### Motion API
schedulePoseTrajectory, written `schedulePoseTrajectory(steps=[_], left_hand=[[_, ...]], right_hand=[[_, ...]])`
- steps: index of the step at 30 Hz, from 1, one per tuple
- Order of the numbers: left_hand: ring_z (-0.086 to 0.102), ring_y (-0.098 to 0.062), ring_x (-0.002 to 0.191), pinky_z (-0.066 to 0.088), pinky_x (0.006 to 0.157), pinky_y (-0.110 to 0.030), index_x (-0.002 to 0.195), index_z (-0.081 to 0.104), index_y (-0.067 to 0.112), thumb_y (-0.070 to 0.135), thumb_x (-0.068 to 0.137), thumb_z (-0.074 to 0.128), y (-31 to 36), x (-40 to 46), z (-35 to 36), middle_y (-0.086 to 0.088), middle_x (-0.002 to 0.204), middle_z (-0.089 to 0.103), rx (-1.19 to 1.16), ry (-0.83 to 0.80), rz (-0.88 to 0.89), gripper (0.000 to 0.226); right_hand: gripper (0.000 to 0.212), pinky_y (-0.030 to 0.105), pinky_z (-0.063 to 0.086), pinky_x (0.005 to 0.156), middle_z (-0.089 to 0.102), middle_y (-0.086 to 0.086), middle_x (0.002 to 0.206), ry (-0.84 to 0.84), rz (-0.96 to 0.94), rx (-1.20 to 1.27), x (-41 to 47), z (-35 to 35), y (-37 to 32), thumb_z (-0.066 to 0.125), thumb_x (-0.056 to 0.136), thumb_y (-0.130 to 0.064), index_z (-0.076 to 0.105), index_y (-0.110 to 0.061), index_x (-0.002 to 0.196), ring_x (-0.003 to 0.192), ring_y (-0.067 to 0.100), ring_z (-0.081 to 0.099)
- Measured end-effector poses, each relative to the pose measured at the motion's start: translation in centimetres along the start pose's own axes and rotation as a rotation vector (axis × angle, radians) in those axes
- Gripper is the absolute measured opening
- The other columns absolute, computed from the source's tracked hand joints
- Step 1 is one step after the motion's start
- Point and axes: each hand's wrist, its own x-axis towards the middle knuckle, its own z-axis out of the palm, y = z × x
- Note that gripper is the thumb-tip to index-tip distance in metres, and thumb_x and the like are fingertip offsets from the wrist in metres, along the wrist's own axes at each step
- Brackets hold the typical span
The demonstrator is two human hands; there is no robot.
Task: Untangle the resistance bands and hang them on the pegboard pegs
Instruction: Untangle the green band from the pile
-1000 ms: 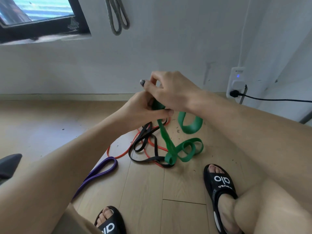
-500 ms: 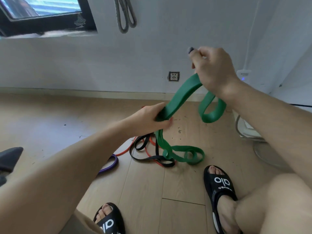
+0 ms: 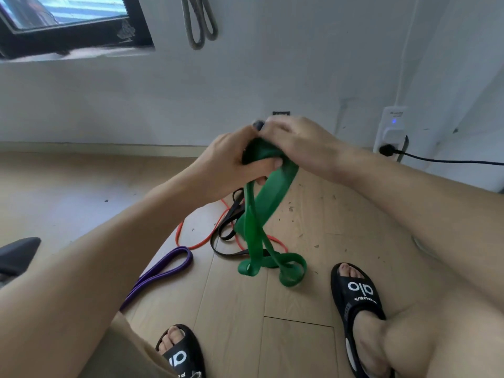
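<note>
head | both grips, left hand [image 3: 231,159] and right hand [image 3: 297,143], clench green band [image 3: 261,214] | grey band [image 3: 200,21] hangs on wall | purple band [image 3: 161,271], black band [image 3: 226,227], red band [image 3: 188,241] on floor, unhung

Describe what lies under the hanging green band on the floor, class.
Under the green band, a black band and a thin orange band lie crossed on the wooden floor. Where they cross behind the green strands is covered.

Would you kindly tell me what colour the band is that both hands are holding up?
Green band, clearest in the head view, gripped by both hands.
</note>
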Motion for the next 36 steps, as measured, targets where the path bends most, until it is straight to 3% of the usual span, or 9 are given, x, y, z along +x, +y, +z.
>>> schedulePoseTrajectory(steps=[7,12,16,21,26,28,31,33,36], left_hand=[[0.044,-0.003,0.053,0.035,0.051,-0.019,0.077,0.050,0.033,0.039,0.078,0.082,-1.5,-0.7,-0.5,0.011,0.061,0.046,0.188,-0.076,-0.076,0.032],[0.065,-0.026,0.075,0.058,0.077,-0.050,0.081,0.053,0.025,0.038,0.076,0.078,-4.8,-1.0,0.6,-0.009,0.083,0.066,0.102,-0.252,-0.232,0.029],[0.048,-0.014,0.063,0.051,0.068,-0.046,0.079,0.053,0.022,0.036,0.084,0.078,-5.8,-1.2,0.8,0.003,0.072,0.051,0.128,-0.252,-0.222,0.029],[0.054,-0.025,0.061,0.046,0.060,-0.043,0.084,0.059,0.012,0.038,0.089,0.074,-4.0,-1.1,-1.1,-0.007,0.068,0.056,0.088,-0.066,-0.181,0.030],[0.071,-0.023,0.066,0.059,0.066,-0.042,0.089,0.065,0.024,0.028,0.088,0.076,-0.8,-1.3,-0.5,-0.007,0.073,0.071,0.022,-0.068,-0.051,0.012],[0.071,-0.017,0.061,0.059,0.064,-0.035,0.088,0.062,0.041,0.023,0.088,0.076,-0.5,-1.3,-0.1,0.000,0.069,0.070,0.046,-0.109,-0.022,0.023],[0.072,-0.013,0.062,0.061,0.068,-0.037,0.085,0.069,0.030,0.023,0.086,0.078,-0.6,-1.3,-0.7,0.005,0.064,0.071,0.051,-0.064,-0.076,0.012],[0.073,-0.014,0.063,0.062,0.069,-0.037,0.081,0.074,0.032,0.022,0.085,0.079,-0.9,-1.4,-1.3,0.001,0.067,0.073,0.035,-0.074,-0.086,0.012],[0.063,-0.013,0.059,0.055,0.063,-0.040,0.073,0.069,0.039,0.022,0.081,0.081,-2.2,-1.9,-2.1,0.000,0.063,0.065,-0.019,-0.100,-0.127,0.023]], right_hand=[[0.028,0.027,0.040,0.058,0.062,0.002,0.062,0.146,-0.059,-0.016,0.4,0.5,-1.1,0.069,0.091,-0.040,0.067,-0.013,0.082,0.055,0.008,0.051],[0.011,0.013,0.036,0.051,0.053,-0.012,0.047,0.337,-0.048,0.157,0.7,-0.9,-2.5,0.074,0.084,-0.020,0.065,-0.015,0.088,0.046,-0.001,0.047],[0.012,0.021,0.043,0.050,0.064,0.000,0.067,0.526,0.021,0.160,1.0,-2.9,-1.7,0.072,0.083,-0.019,0.065,-0.011,0.086,0.051,0.003,0.054],[0.019,0.035,0.051,0.080,0.071,-0.003,0.083,0.236,0.345,-0.213,1.2,-3.5,4.3,0.057,0.096,-0.034,0.070,-0.021,0.091,0.082,0.021,0.068],[0.037,0.031,0.046,0.103,0.071,-0.005,0.113,-0.068,0.165,0.081,0.7,-0.7,2.6,0.036,0.109,-0.040,0.067,-0.021,0.118,0.111,0.010,0.064],[0.047,0.033,0.045,0.104,0.073,-0.003,0.114,-0.132,0.112,0.203,0.6,0.9,0.3,0.035,0.107,-0.049,0.071,-0.020,0.116,0.112,0.011,0.066],[0.055,0.045,0.049,0.100,0.076,0.001,0.097,-0.150,0.065,0.160,0.4,2.8,-1.1,0.033,0.103,-0.059,0.074,-0.021,0.096,0.097,0.019,0.070],[0.057,0.039,0.052,0.086,0.074,0.002,0.086,-0.153,0.062,0.070,0.2,3.1,-1.2,0.031,0.105,-0.059,0.071,-0.020,0.096,0.081,0.014,0.069],[0.032,0.033,0.053,0.068,0.071,-0.001,0.077,-0.064,0.027,0.032,0.5,2.9,-1.4,0.053,0.101,-0.049,0.065,-0.020,0.095,0.067,0.012,0.066]])
